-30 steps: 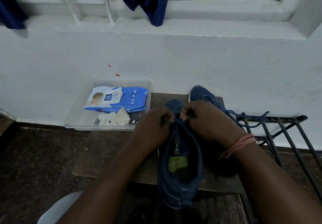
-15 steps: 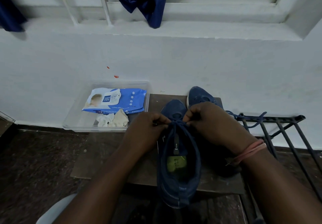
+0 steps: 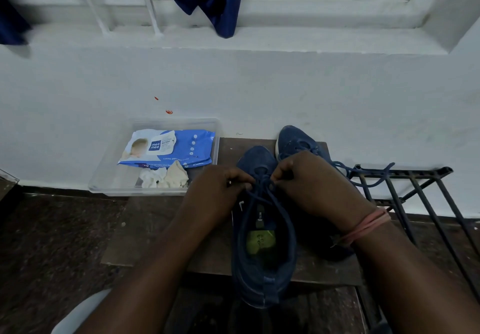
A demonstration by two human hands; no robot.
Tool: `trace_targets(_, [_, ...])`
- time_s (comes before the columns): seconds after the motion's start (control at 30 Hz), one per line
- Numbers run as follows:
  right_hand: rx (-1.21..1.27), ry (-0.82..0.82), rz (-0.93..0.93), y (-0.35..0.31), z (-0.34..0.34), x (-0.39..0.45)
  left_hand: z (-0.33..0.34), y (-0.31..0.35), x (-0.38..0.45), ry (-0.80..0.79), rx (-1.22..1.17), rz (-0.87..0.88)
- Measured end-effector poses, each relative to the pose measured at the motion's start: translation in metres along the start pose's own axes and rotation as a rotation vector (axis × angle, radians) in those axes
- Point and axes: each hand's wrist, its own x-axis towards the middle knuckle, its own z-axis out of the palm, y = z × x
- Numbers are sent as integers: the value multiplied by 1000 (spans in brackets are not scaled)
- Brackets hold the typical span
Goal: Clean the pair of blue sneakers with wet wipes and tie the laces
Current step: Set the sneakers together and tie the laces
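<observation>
A single wide-angle head view looks forward and steeply down from above the dark brown wooden board [image 3: 161,219], close enough that both forearms enter from the bottom edge. It faces the white plastered wall [image 3: 259,87] behind the board, whose ledge bends near the top edge. The board sits low and central; a clear plastic tray [image 3: 109,180] lies at its far left, a black metal rack [image 3: 405,190] at its right.
</observation>
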Motion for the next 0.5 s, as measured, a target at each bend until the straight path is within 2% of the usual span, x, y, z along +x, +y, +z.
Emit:
trace_targets(0.17, [42, 25, -25, -1, 1, -1, 3, 5, 0, -11, 24, 22])
trace_targets(0.3, [130, 66, -31, -2, 3, -2, 4, 8, 0, -43, -162, -80])
trace_targets(0.5, [126, 98, -66, -8, 6, -2, 4, 9, -2, -51, -440, -115])
